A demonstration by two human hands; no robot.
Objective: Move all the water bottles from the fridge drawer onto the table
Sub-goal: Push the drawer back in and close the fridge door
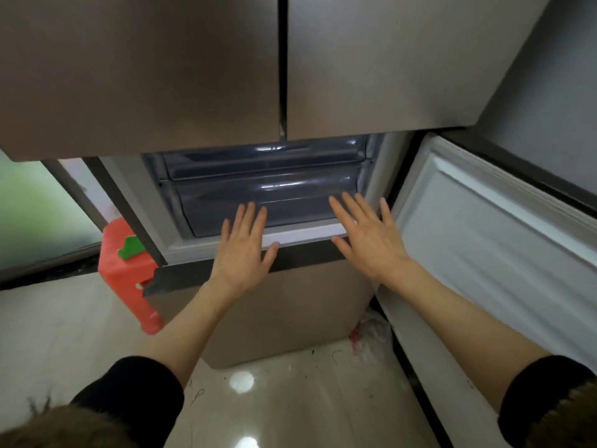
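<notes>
The lower fridge compartment stands open, showing two dark translucent drawers [258, 202] pushed in, one above the other. No water bottle shows through their fronts. My left hand [244, 248] is flat with fingers spread, hovering at the white front sill [300, 236] below the lower drawer. My right hand [365, 236] is also spread, near the drawer's right end, holding nothing. The table is out of view.
The compartment's door [491, 240] hangs open on the right, white inside. Two closed bronze upper doors [193, 69] loom overhead. A red plastic stool [129, 270] with a green object stands left of the fridge. A crumpled plastic bag [370, 334] lies on the glossy floor.
</notes>
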